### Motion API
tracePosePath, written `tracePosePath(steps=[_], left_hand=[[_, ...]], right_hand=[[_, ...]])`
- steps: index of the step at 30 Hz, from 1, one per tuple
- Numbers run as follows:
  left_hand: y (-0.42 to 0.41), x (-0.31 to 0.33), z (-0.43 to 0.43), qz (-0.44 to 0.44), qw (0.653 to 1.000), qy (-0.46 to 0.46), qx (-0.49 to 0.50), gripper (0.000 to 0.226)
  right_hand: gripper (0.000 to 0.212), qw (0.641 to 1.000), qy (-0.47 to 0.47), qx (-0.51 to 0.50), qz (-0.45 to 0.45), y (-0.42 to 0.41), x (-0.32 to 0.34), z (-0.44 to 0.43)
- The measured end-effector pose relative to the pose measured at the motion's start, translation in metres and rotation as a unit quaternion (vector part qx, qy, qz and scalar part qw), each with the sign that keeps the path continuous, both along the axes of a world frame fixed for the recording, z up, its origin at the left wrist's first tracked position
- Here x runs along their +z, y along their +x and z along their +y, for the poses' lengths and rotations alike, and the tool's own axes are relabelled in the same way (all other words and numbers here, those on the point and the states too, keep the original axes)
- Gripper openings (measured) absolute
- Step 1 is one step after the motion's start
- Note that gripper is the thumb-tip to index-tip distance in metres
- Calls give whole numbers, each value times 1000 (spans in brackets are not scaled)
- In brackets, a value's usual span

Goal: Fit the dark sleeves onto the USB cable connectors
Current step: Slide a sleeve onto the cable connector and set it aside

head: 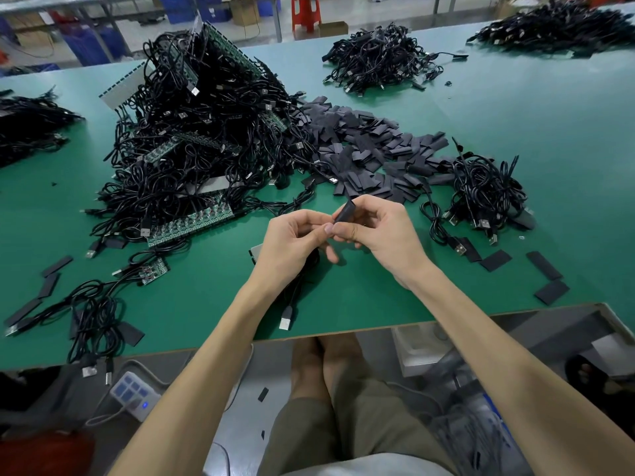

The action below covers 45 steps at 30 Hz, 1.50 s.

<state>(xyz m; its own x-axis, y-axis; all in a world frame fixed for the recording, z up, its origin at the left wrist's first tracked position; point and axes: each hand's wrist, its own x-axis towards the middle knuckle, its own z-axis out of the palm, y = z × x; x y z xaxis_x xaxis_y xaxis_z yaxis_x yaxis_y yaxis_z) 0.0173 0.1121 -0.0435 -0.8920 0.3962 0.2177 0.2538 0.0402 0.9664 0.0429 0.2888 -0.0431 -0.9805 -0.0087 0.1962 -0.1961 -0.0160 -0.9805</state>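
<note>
Both hands meet above the green table [343,304] near its front edge. My right hand [381,231] pinches a dark sleeve [345,211] that points up and away. My left hand [292,238] grips a black USB cable whose end meets the sleeve's lower end; that end is hidden by my fingers. The cable hangs under my left wrist, and its silver USB plug [285,319] lies on the table. A heap of loose dark sleeves [371,149] lies just beyond my hands.
A big pile of black cables with green circuit strips [199,139] rises at the left. Smaller cable bundles lie at the right [481,194] and far back [374,60]. Stray sleeves [546,266] and cables [92,314] lie near the front edge. A power strip [134,393] sits below the table.
</note>
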Motion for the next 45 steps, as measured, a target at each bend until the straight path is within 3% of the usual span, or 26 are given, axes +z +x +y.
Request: tracePosePath(steps=[9,26,35,45], left_hand=[[-2,-1,-1,14,1000,-9,14,16],[3,4,0,8,1000,-2,22,9],[2,2,0,24,998,-2,51,3],[1,0,-1,11,998,-9,56,2]], right_hand=[[19,1000,10,7,-5,-2,-3,3],[14,999,30,19,1,-4,-5,4],[23,998,60,4,29,-1,-3,0],[18,1000,12,-4,14,-2,-6,2]])
